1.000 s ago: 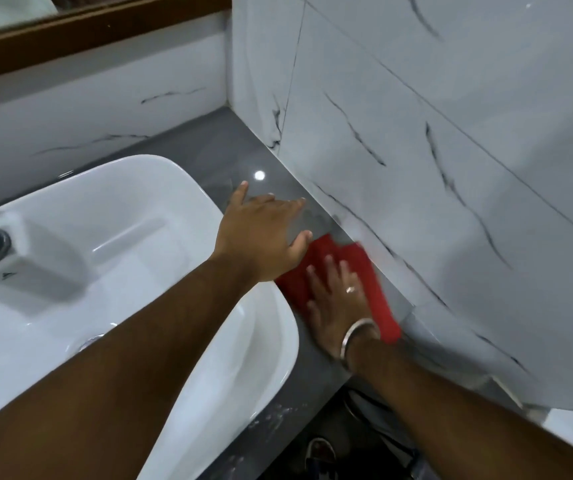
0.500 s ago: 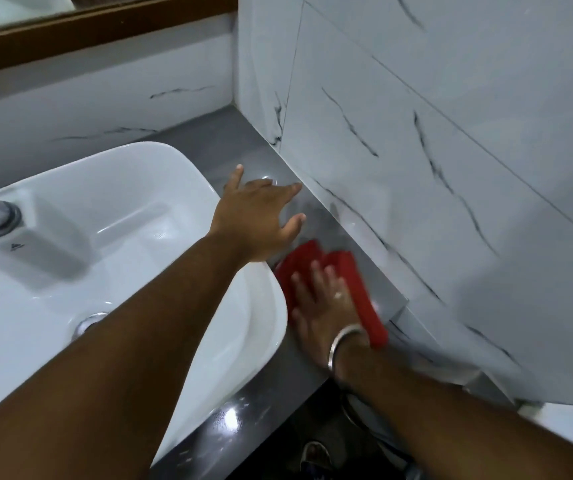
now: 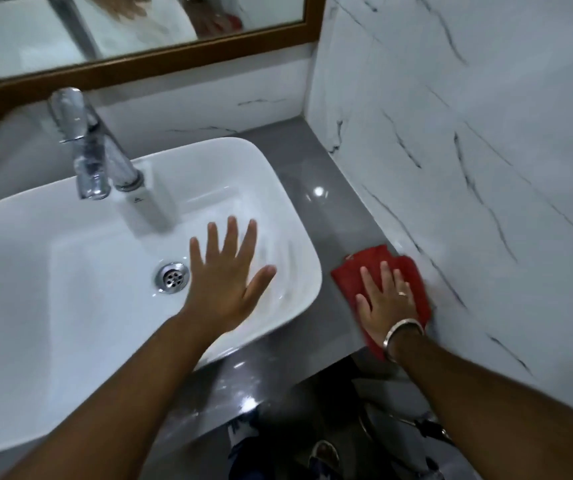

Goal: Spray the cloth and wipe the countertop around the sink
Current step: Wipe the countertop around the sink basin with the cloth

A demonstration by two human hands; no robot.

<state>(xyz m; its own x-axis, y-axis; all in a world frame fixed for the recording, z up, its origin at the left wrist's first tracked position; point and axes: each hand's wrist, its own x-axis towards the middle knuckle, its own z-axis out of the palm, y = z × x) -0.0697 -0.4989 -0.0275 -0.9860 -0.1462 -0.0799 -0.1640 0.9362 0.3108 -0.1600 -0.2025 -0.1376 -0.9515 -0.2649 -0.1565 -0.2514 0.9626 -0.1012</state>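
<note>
A red cloth (image 3: 352,274) lies flat on the grey countertop (image 3: 307,174) in the narrow strip between the white sink (image 3: 70,323) and the marble wall. My right hand (image 3: 387,299) presses flat on the cloth with fingers spread, a metal bangle on the wrist. My left hand (image 3: 228,282) hovers over the right side of the sink basin, fingers apart, holding nothing. No spray bottle is in view.
A chrome tap (image 3: 84,143) stands at the back of the sink above the drain (image 3: 172,277). A wood-framed mirror (image 3: 139,64) runs along the back wall. The white marble wall (image 3: 468,168) bounds the counter on the right. Below the counter's front edge the floor shows.
My right hand has drawn the cloth back toward the counter's front edge. My left hand left the counter by the wall and now is over the basin. The view has tilted up and left.
</note>
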